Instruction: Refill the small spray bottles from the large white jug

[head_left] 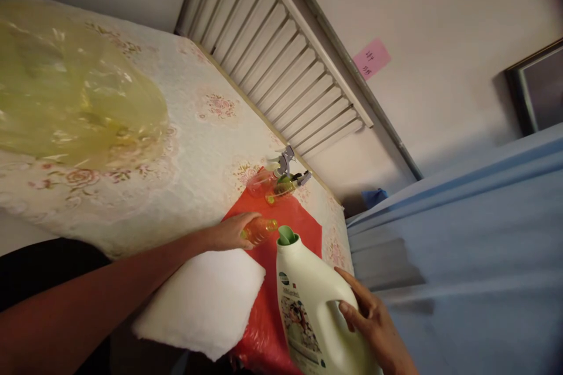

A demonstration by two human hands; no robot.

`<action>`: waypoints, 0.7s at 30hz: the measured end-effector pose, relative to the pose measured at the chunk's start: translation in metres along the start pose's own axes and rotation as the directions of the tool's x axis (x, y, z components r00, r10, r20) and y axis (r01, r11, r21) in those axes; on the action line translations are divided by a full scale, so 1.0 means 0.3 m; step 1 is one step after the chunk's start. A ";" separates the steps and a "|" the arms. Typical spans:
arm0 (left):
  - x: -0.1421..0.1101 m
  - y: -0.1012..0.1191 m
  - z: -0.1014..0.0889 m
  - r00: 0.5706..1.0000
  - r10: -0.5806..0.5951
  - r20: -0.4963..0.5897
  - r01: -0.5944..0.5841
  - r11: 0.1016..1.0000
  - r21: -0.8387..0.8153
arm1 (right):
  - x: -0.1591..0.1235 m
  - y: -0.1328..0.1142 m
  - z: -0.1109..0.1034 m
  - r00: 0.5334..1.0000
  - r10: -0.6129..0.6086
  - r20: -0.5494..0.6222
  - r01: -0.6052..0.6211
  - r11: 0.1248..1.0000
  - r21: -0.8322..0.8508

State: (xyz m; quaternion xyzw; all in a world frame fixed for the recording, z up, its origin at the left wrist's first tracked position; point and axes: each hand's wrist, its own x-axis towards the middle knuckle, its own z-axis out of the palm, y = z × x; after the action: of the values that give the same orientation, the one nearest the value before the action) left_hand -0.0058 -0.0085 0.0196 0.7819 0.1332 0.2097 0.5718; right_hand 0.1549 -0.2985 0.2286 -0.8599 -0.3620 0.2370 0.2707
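My left hand [229, 231] is closed around a small clear bottle [260, 231] with yellowish tint, its open neck pointing toward the jug. A large pale green detergent jug [303, 293] with a green pouring spout [287, 235] stands uncapped beside it. The fingers of my right hand [367, 310] are wrapped through the jug's handle. Bottle neck and spout are close together but appear apart. Beneath both lies a red plastic sheet [308, 224]. A thick white pad or folded cloth [211, 299] rests below my left forearm.
Two trigger spray bottles, one clear [263, 183] and one greenish [284, 186], lie or stand behind the red sheet. A yellow plastic bag [83, 94] covers the left of the floral tablecloth [197, 152]. A radiator [281, 64] lines the wall; a blue curtain [475, 246] hangs right.
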 end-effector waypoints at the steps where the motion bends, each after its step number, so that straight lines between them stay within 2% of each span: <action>1: 0.000 0.002 -0.001 1.000 -0.004 0.006 0.004 1.000 0.002 | 0.001 0.002 -0.001 1.000 -0.003 0.015 0.003 1.000 0.001; 7: 0.001 0.015 -0.005 1.000 -0.003 0.017 0.003 1.000 -0.004 | 0.010 -0.003 -0.006 0.997 -0.003 0.082 0.005 1.000 -0.027; 15: 0.001 0.005 -0.001 1.000 0.013 -0.007 -0.013 1.000 -0.029 | 0.017 -0.032 -0.010 0.998 0.025 0.058 -0.023 0.999 -0.039; 21: 0.000 0.018 -0.008 1.000 0.001 0.012 0.000 1.000 -0.018 | 0.026 -0.061 -0.024 0.995 0.030 0.096 -0.024 0.998 -0.057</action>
State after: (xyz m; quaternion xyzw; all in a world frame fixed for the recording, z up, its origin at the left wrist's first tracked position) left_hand -0.0071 -0.0081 0.0252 0.7780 0.1278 0.2064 0.5795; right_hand 0.1551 -0.2837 0.2440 -0.8595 -0.3694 0.2718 0.2257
